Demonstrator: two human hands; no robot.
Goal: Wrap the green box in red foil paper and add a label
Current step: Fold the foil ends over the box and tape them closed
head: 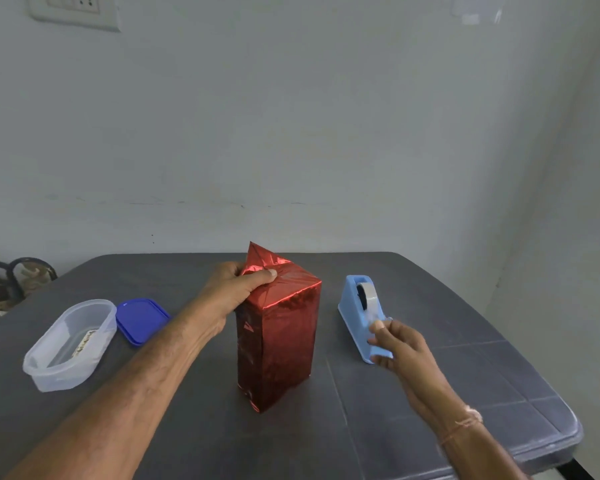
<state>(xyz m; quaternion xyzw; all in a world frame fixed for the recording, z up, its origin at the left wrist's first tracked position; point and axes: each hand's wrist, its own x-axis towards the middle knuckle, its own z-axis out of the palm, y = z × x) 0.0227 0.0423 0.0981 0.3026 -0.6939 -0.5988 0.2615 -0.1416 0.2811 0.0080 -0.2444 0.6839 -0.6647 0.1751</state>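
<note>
Room: a pale wall [291, 116] with a socket plate [73, 10] high on the left, behind a dark grey table [430, 393].
Box: the box [278, 341] stands upright on one end in the middle of the table, covered in red foil [274, 375] on every side I can see; no green shows.
Top flap: a pointed flap [260, 259] of foil sticks up at the far left of the box's top.
Left hand: my left hand [236, 289] grips the top left edge of the box, with my thumb [267, 274] pressing the base of the flap down onto the top.
Right hand: my right hand [400, 344] is at the near end of the tape dispenser [352, 306], fingers curled, pinching the clear tape [374, 315] there.
Dispenser: light blue, toward the table's right edge, apart from the box.
Wrist: a thin thread band [465, 424] on my right wrist.
Container: a clear oval plastic container [49, 372] sits open near the table's left edge, with the label [84, 342] lying inside it.
Lid: a blue lid [141, 318] lies flat just beside the container, on its right.
</note>
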